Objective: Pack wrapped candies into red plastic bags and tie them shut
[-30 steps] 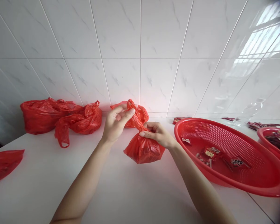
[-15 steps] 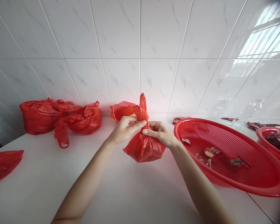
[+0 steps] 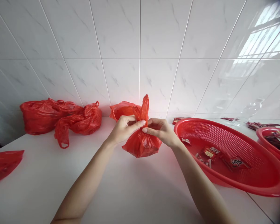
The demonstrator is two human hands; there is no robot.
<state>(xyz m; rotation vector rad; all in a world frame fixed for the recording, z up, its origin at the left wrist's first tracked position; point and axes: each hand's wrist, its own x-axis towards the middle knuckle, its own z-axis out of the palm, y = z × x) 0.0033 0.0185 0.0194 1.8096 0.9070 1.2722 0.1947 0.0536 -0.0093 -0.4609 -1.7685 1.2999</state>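
Observation:
A small filled red plastic bag [image 3: 143, 144] hangs between my hands over the white table, its neck gathered and the handle ends standing up. My left hand [image 3: 127, 129] pinches the neck from the left, thumb pressed on the twisted plastic. From the right, my right hand [image 3: 160, 131] is closed on the bag just below that, thumb and fingertips at the gathered neck. What lies inside the bag cannot be made out. Behind my left hand another red bag [image 3: 122, 109] stands against the wall, its mouth spread.
Full red bags [image 3: 40, 116] sit at the back left, and a flat red bag [image 3: 4, 165] lies at the left edge. On the right is a large red basket [image 3: 226, 133] with a few snack packets. A smaller red basket [image 3: 261, 132] and a clear bottle [image 3: 249, 112] are beyond.
The bag has swung slightly left and up, and its upright handle end has shifted a little to the right. My right fingers have moved slightly at the neck.

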